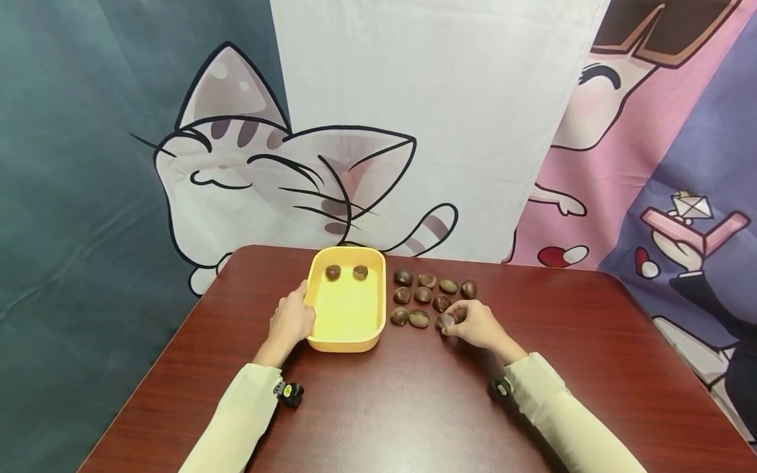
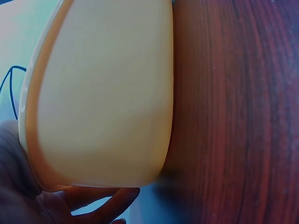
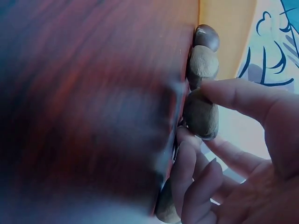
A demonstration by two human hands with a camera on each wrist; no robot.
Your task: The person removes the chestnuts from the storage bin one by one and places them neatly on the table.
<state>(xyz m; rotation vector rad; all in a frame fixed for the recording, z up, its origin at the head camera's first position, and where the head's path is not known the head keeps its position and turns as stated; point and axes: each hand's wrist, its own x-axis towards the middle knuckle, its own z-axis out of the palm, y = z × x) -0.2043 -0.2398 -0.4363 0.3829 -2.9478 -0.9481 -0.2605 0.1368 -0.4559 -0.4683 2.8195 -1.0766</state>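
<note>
A yellow plastic tray (image 1: 347,346) stands on the table with two chestnuts inside, a left one (image 1: 333,272) and a right one (image 1: 360,271), near its far end. My left hand (image 1: 291,318) grips the tray's left side; in the left wrist view the tray wall (image 2: 107,93) fills much of the picture. To the tray's right, several brown chestnuts (image 1: 422,294) lie in loose rows. At the near row's right end, my right hand (image 1: 478,323) pinches a chestnut (image 3: 202,114) between thumb and fingers. Whether that chestnut touches the table I cannot tell.
The table (image 1: 378,420) has a dark red wood-grain top. Behind its far edge hangs a cloth backdrop (image 1: 473,98) printed with a cartoon cat and other figures. Small dark devices are strapped to the left wrist (image 1: 290,393) and right wrist (image 1: 500,388).
</note>
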